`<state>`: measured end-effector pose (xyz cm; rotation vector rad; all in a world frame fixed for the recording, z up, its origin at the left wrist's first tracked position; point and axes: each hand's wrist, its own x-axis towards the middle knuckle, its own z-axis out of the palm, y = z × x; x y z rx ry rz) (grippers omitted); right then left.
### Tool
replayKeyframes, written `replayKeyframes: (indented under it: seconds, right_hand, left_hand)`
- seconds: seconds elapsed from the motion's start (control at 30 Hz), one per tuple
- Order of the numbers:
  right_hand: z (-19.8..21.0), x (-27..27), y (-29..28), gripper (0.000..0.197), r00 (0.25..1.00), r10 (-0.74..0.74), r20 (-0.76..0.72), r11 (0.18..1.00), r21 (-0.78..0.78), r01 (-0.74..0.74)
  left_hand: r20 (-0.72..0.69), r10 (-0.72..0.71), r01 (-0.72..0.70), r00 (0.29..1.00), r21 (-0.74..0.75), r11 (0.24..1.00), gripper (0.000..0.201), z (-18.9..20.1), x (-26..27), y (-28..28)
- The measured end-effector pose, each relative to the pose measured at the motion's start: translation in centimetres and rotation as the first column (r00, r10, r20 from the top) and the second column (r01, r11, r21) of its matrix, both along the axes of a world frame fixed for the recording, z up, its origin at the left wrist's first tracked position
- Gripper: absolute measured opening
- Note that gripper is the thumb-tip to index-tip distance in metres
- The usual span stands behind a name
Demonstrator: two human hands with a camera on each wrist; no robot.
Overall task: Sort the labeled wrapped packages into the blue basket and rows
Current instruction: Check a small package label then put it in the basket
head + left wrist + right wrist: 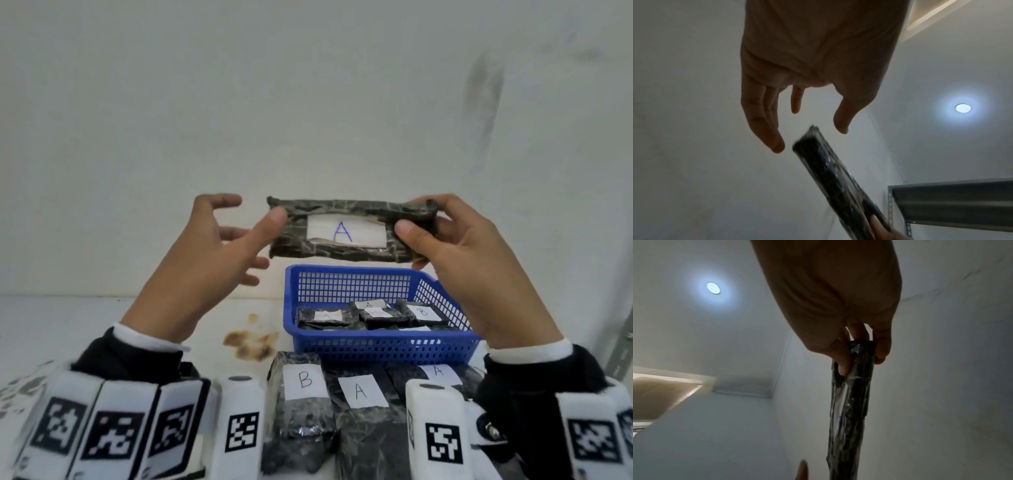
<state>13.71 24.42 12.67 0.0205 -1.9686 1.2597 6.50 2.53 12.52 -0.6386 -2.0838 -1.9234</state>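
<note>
Package marked A [346, 230] is held level above the blue basket [376, 347], label facing the wearer, evidently for reading before sorting. Right hand [459, 250] pinches its right end; left hand [205, 253] is spread wide beside the other end, gripping nothing.

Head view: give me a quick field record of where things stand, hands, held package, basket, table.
held package: dark wrapped package, label A, held level above the basket
right hand: right hand holds the package's right end, thumb in front, fingers behind
left hand: left hand open, fingers spread by the left end; left wrist view shows a gap, no grip
blue basket: blue basket holds several small packages, labels A and B readable
near row: packages before the basket, labelled B, A, A
table: white table, brown stain left of the basket
</note>
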Motion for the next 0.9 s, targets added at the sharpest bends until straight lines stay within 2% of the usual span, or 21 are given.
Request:
replayKeyframes:
  seconds: [0.1,0.2,0.3,0.43,0.6,0.7,0.8,0.9]
  right_hand:
    - [-0.8,-2.4,2.5,0.015,0.989,-0.131,0.068,0.991,0.028,0.129]
    - [-1.7,-5.8,5.7,0.024,0.947,-0.258,0.193,0.963,0.125,0.237]
    - [-2.7,-9.4,8.8,0.027,0.892,-0.329,0.309,0.941,0.186,0.282]
    - [-3.8,-14.2,11.2,0.025,0.837,-0.261,0.481,0.965,0.12,0.233]
    - [-3.3,-19.3,11.7,0.02,0.742,-0.239,0.626,0.965,0.237,0.111]
    - [-2.7,-22.0,11.8,0.02,0.667,-0.231,0.708,0.956,0.293,0.021]
    - [-2.9,-23.7,11.9,0.021,0.572,-0.251,0.781,0.935,0.348,-0.065]
    - [-3.9,-25.2,12.3,0.02,0.514,-0.173,0.84,0.959,0.261,-0.105]
  left_hand:
    - [0.059,0.055,-0.052,0.997,-0.05,0.997,0.048,-0.9,-2.7,0.4]
    - [0.121,0.083,-0.048,0.989,-0.266,0.963,0.039,-2.2,-6.6,1.7]
    - [0.18,0.088,0.009,0.98,-0.476,0.88,0.042,-3.5,-10.4,3.0]
    - [0.2,0.096,0.062,0.975,-0.662,0.747,0.047,-4.9,-14.0,4.6]
    - [0.231,0.043,0.153,0.972,-0.759,0.633,0.06,-6.3,-17.2,6.5]
    - [0.251,-0.038,0.231,0.967,-0.806,0.545,0.056,-6.7,-18.1,7.3]
    - [0.236,-0.081,0.243,0.968,-0.823,0.513,0.047,-6.6,-18.5,7.4]
    - [0.227,-0.094,0.243,0.969,-0.824,0.511,0.05,-6.7,-18.6,7.2]
